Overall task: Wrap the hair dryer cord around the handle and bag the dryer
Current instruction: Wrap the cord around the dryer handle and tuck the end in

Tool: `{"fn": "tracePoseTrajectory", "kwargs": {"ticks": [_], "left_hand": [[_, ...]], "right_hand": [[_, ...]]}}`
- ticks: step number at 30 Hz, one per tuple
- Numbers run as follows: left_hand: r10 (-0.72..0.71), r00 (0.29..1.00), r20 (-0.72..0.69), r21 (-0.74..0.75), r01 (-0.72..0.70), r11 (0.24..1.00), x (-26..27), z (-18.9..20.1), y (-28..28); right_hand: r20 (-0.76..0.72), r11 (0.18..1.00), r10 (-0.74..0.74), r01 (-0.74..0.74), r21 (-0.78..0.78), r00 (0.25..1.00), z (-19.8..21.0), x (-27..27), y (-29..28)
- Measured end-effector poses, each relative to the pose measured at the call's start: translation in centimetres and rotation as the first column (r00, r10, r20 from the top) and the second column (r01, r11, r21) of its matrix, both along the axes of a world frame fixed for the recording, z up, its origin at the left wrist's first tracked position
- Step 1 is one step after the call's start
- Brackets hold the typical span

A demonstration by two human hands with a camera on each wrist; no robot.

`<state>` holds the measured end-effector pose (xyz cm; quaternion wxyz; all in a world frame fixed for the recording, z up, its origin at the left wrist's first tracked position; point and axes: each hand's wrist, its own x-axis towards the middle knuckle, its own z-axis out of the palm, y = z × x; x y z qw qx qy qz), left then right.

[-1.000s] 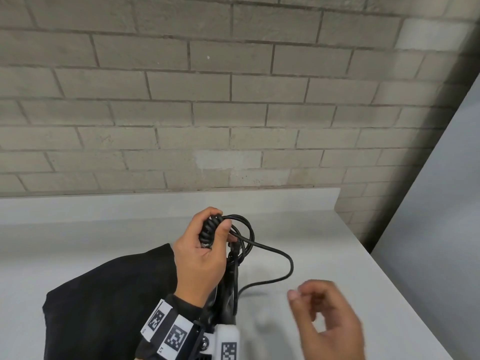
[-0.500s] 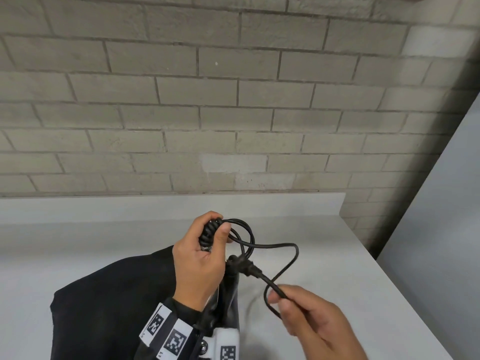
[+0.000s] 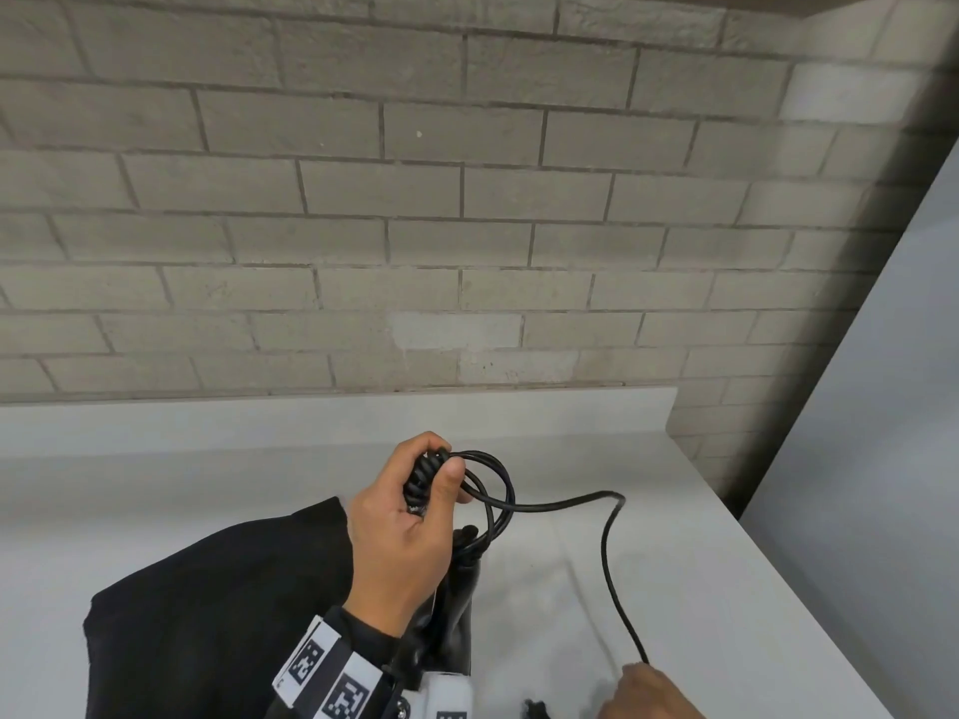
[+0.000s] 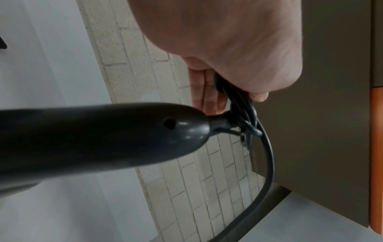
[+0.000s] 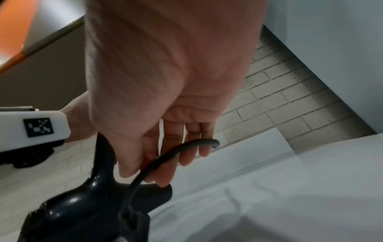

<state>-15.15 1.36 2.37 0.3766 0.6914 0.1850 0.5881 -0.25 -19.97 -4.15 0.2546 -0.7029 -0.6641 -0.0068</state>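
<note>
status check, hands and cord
Left hand grips coiled cord at hair dryer handle end. Right hand pinches loose cord. Black bag beside on counter, dryer not bagged.

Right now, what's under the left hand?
The left hand grips coiled turns of the black cord, with the hair dryer hanging below it. Beside and beneath lies the black bag on the white table. What the bag holds is hidden.
</note>
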Motion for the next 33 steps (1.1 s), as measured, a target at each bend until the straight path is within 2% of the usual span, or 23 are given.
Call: {"fn": "tracePoseTrajectory", "kwargs": {"ticks": [1,2,3,5,6,8,9,10,12,13,18,22,26,29,31,33], "left_hand": [[0.002,1.000,-0.011,0.008,-0.002,1.000,0.0,0.0,-0.1],[0.001,1.000,-0.019,0.013,-0.001,1.000,0.1,0.0,-0.3],[-0.005,1.000,-0.024,0.015,0.005,1.000,0.1,0.0,-0.5],[-0.021,0.999,-0.034,0.021,0.022,1.000,0.1,0.0,-0.9],[-0.027,0.999,-0.042,0.028,0.029,0.999,0.1,0.0,-1.1],[-0.037,0.998,-0.057,0.043,0.039,0.998,0.2,0.1,-1.5],[-0.038,0.997,-0.063,0.050,0.041,0.998,0.3,0.2,-1.6],[-0.037,0.997,-0.070,0.057,0.041,0.998,0.3,0.2,-1.7],[-0.033,0.996,-0.080,0.069,0.039,0.997,0.2,0.2,-1.8],[-0.033,0.996,-0.080,0.074,0.039,0.996,0.1,0.2,-1.7],[-0.031,0.995,-0.090,0.120,0.042,0.992,-0.5,0.3,-1.5],[-0.042,0.994,-0.105,0.198,0.062,0.978,-0.6,0.5,-1.7],[-0.097,0.991,-0.089,0.246,0.116,0.962,-1.1,0.9,-1.5],[-0.138,0.987,-0.084,0.256,0.155,0.954,-1.1,0.8,-1.6],[-0.129,0.989,-0.075,0.258,0.144,0.955,-1.1,0.7,-1.6],[-0.124,0.990,-0.069,0.270,0.138,0.953,-1.1,0.5,-1.6]], "right_hand": [[0.028,0.999,0.044,-0.044,-0.001,0.999,0.0,-0.2,0.5],[0.087,0.994,0.051,-0.059,0.091,0.995,-0.5,-0.2,1.0],[0.053,0.981,0.034,-0.043,0.189,0.998,-0.2,-0.9,1.5],[-0.061,0.867,-0.016,0.045,0.497,0.998,1.0,-2.1,2.7],[-0.094,0.776,-0.044,0.093,0.624,0.995,2.0,-2.7,3.4],[-0.121,0.672,-0.159,0.198,0.713,0.980,4.4,-3.6,4.8],[-0.122,0.694,-0.189,0.220,0.686,0.974,5.4,-3.7,5.2],[-0.108,0.753,-0.197,0.221,0.620,0.974,6.0,-3.5,5.7],[-0.086,0.873,-0.156,0.178,0.454,0.984,6.7,-2.9,6.3],[-0.091,0.903,-0.112,0.140,0.406,0.990,7.0,-2.6,6.5],[0.002,0.880,0.090,-0.081,0.469,0.996,10.0,-1.5,6.6],[-0.001,0.856,0.155,-0.134,0.500,0.988,13.0,-1.5,7.4],[-0.141,0.871,0.203,-0.113,0.478,0.969,14.6,-2.0,8.6],[-0.313,0.903,0.223,-0.074,0.423,0.923,14.9,-2.5,9.2],[-0.484,0.923,0.243,-0.046,0.383,0.841,14.7,-2.7,9.8],[-0.653,0.929,0.258,0.002,0.370,0.712,14.0,-2.8,10.3]]}}
